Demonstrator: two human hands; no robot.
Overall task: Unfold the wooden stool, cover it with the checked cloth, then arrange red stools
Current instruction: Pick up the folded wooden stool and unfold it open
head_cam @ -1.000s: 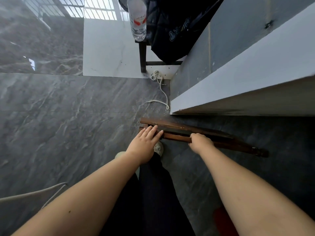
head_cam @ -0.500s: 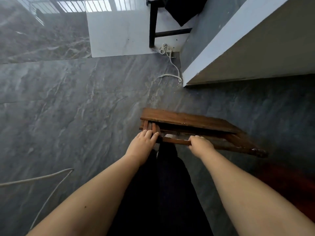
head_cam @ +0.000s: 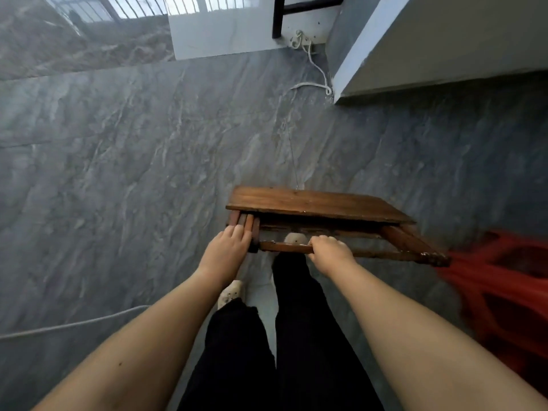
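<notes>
The dark brown wooden stool [head_cam: 311,203], still folded, hangs slightly above the grey floor in front of my legs, its flat top board facing up and away. My left hand [head_cam: 225,250] lies with fairly straight fingers on the bundle of folded legs at the stool's left end. My right hand [head_cam: 329,252] grips a thin wooden rung on the near side. Blurred red stools [head_cam: 504,292] stand on the floor at the right, just past the stool's right end. The checked cloth is not in view.
A grey ledge [head_cam: 385,40] juts in at the top right. A white cable [head_cam: 314,69] runs along the floor from a power strip [head_cam: 299,40] near a dark chair leg [head_cam: 277,16]. A grey cord [head_cam: 74,323] crosses the floor at lower left.
The stool has come away from the foot of the ledge toward me and tilted, so its top board now shows. The red stools have come into view at the right.
</notes>
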